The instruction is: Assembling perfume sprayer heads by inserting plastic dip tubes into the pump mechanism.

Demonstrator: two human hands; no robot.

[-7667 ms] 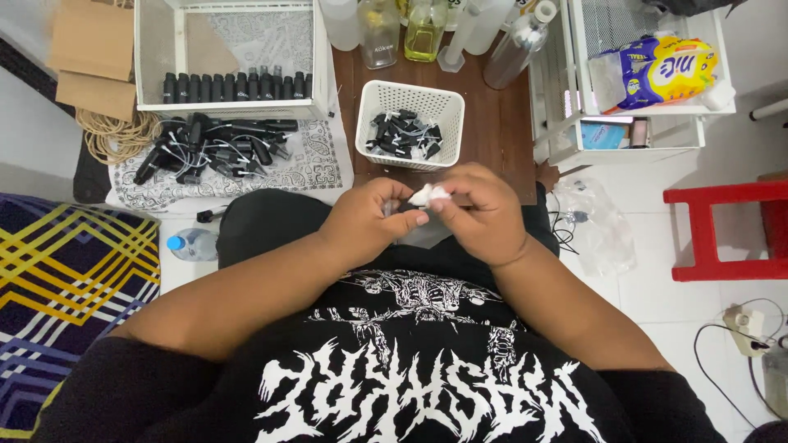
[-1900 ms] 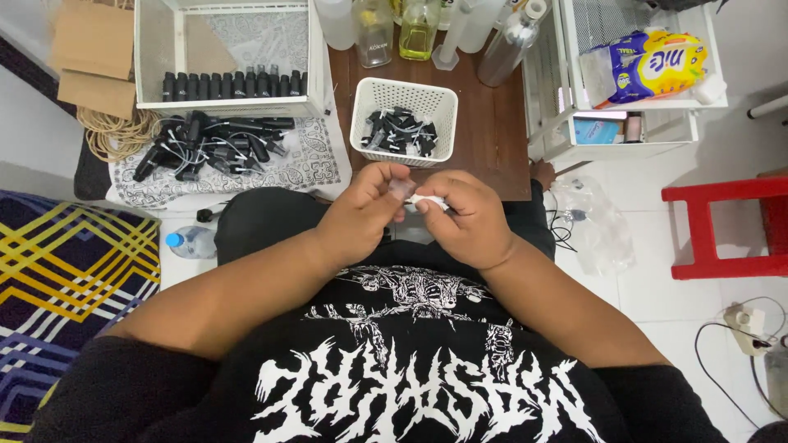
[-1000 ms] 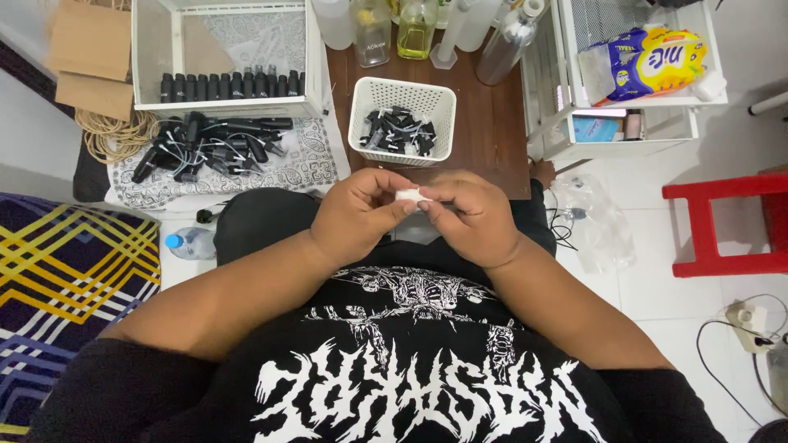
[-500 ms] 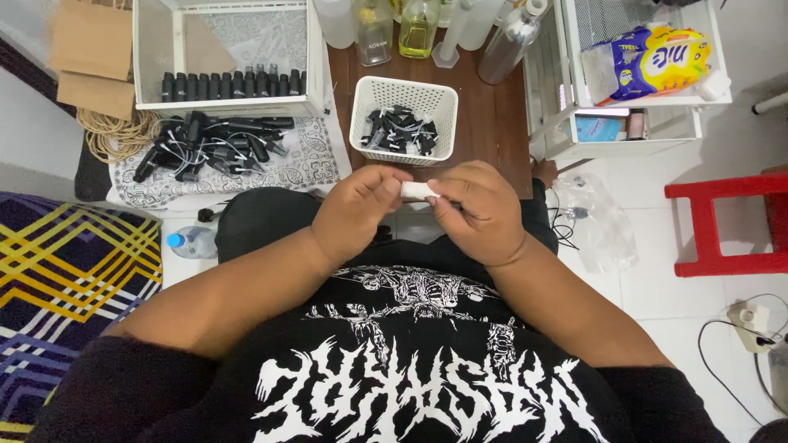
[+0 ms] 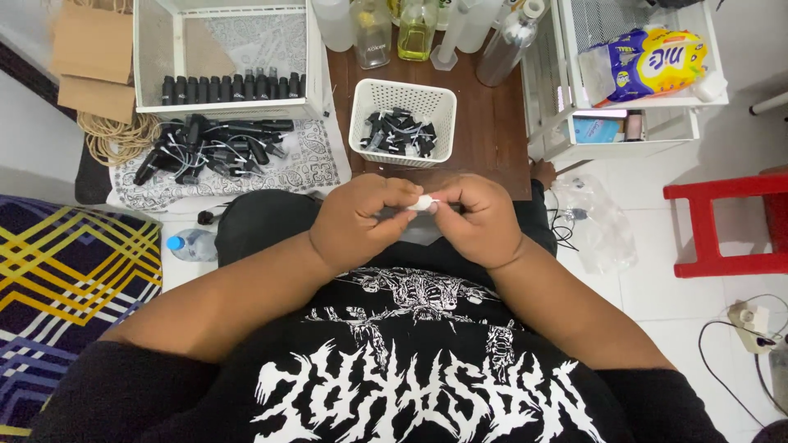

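— Looking down, what did you see the hands doing?

— I saw the left hand [image 5: 357, 220] and the right hand [image 5: 480, 217] close together over the lap. Both were curled up tight, and the fingertips pinched one small white piece [image 5: 423, 202] between them. It sat right where the two hands met.

— What was in front of them?

— A white basket [image 5: 402, 123] stood on the brown table [image 5: 484, 123], just past the hands. It had little black parts [image 5: 398, 133] inside. More black parts [image 5: 209, 148] lay in a pile on a patterned cloth [image 5: 304, 168] to the left, and a row of black caps [image 5: 232, 86] stood in a white crate [image 5: 222, 57] behind that pile.

— Anything else?

— Some clear bottles [image 5: 373, 33] stood at the back of the table. A small water bottle [image 5: 190, 244] lay on the floor by the left arm, and a red stool [image 5: 722, 226] was well off to the right.
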